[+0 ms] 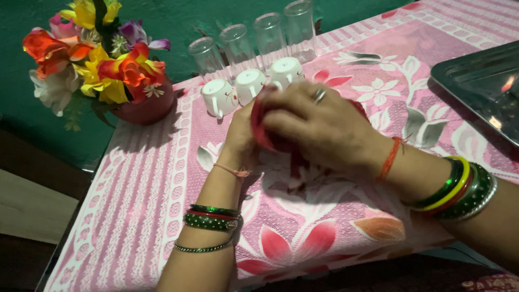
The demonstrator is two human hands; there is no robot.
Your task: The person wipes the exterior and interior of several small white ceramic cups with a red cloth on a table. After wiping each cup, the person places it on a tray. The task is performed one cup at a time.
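Note:
Both my hands meet over the pink flowered tablecloth (140, 184) near the middle of the table. My right hand (319, 127) lies palm down over a red cloth (270, 138), fingers curled around it, a ring on one finger. My left hand (240, 135) holds the same red cloth from the left side; most of the cloth is hidden under my fingers. I cannot tell whether something is wrapped inside it. Just beyond my hands stand three white cups (250, 86), upside down in a row.
Several clear drinking glasses (254, 40) stand upside down behind the cups. A pot of artificial flowers (102, 65) sits at the table's far left corner. A steel tray (481, 84) lies at the right. The table's left edge drops off beside a green wall.

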